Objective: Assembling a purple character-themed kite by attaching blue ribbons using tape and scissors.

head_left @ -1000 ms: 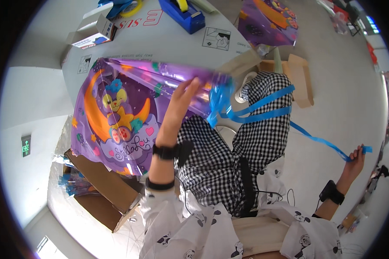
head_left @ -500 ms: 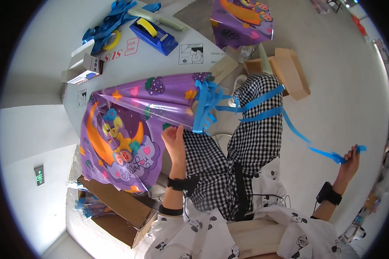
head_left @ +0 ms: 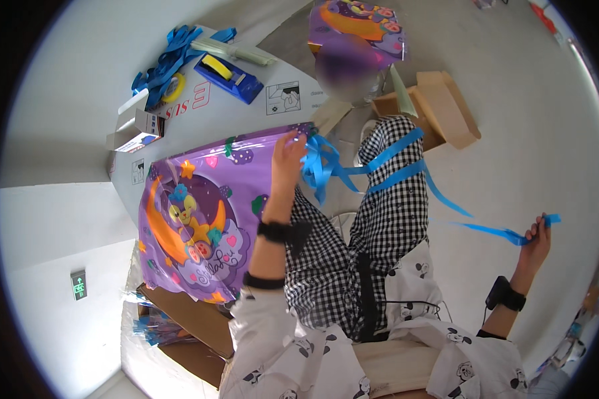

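Note:
A shiny purple printed plastic sheet or bag (head_left: 246, 189) with a cartoon bear, moon and stars spreads over the table's near edge. My left hand (head_left: 287, 163) is at its right edge, fingers partly extended, beside a bunched loop of blue ribbon (head_left: 319, 163). Whether the fingertips touch the sheet or the ribbon is hard to tell. From the bunch, two strands of ribbon cross my checkered trouser leg (head_left: 396, 206) and trail to the right. Out at the far right, my right hand (head_left: 534, 247) is closed on a length of this ribbon, its end sticking out past the fingers.
On the grey table (head_left: 186, 126) are more blue ribbon (head_left: 170, 63), a yellow tape roll (head_left: 174, 88), a blue tape dispenser (head_left: 229, 78) and a small open box (head_left: 138, 126). Cardboard boxes stand at right (head_left: 449, 110) and lower left (head_left: 186, 326). Another purple printed piece (head_left: 359, 30) is beyond.
My left hand has moved up along the sheet's edge to the ribbon bunch, its fingers loosening. The raised fold in the sheet has flattened. My right hand still holds the ribbon, slightly higher.

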Demonstrator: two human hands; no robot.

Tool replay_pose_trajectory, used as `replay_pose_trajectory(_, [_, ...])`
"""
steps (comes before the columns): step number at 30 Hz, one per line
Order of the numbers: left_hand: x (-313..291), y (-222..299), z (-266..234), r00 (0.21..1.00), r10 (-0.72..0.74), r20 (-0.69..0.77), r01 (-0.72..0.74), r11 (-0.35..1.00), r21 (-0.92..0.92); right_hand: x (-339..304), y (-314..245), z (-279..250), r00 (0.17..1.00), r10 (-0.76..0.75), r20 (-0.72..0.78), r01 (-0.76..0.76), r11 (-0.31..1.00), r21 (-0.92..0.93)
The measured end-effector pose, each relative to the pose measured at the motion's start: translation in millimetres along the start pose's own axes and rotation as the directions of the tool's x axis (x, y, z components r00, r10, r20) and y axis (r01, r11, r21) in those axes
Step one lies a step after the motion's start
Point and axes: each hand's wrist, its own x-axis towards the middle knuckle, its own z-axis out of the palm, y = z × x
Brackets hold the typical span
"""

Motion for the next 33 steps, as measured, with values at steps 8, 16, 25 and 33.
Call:
replay_pose_trajectory(8, [61,16,0,0.998,0.044,-0.037,-0.035,0.976,0.217,-2,9,-30,0.996,-0.001,-0.086,-0.001,1.0,-0.028])
replay_pose_trajectory(16, [40,-8,-6,0.767,0.607,0.206,-0.398,0.198,0.896,28,46,9,0.996,0.081,-0.034,-0.081,0.997,-0.011])
replay_pose_trajectory(25, [45,27,-11,0.799,0.263,0.541,-0.526,-0.132,0.84,49,66,50,0.989,0.143,0.034,-0.141,0.989,-0.044])
replay_pose_trajectory(33, [64,28,-10,0.833,0.204,0.514,-0.511,-0.073,0.857,60,85,65,0.978,0.211,0.008,-0.205,0.959,-0.196])
